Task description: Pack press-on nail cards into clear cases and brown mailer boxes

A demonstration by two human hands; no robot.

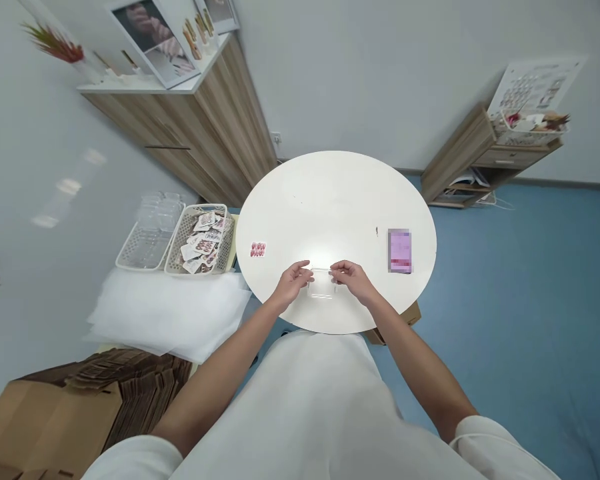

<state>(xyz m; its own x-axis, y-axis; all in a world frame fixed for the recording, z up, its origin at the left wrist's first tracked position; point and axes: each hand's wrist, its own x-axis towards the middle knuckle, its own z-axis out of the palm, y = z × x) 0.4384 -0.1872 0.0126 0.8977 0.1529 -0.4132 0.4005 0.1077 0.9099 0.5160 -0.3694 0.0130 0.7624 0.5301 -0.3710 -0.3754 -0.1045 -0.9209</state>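
Note:
A small clear plastic box (322, 291) is at the near side of the round white table (330, 200). My left hand (295, 281) pinches its left side, and my right hand (351, 277) has its fingers closed on the right side. Left of my hands, a small card with red nail shapes (258, 250) lies flat on the table. To the right lies a phone-like item with a blurred pink screen (400, 251). A tiny dark object (377, 231) rests a little left of it.
Left of the table stand a basket of printed cards (169, 265) and a basket of clear boxes (120, 261). White sheets (170, 310) and folded cardboard (60, 420) lie nearer. Wooden cabinets stand behind left (230, 113) and right (455, 147).

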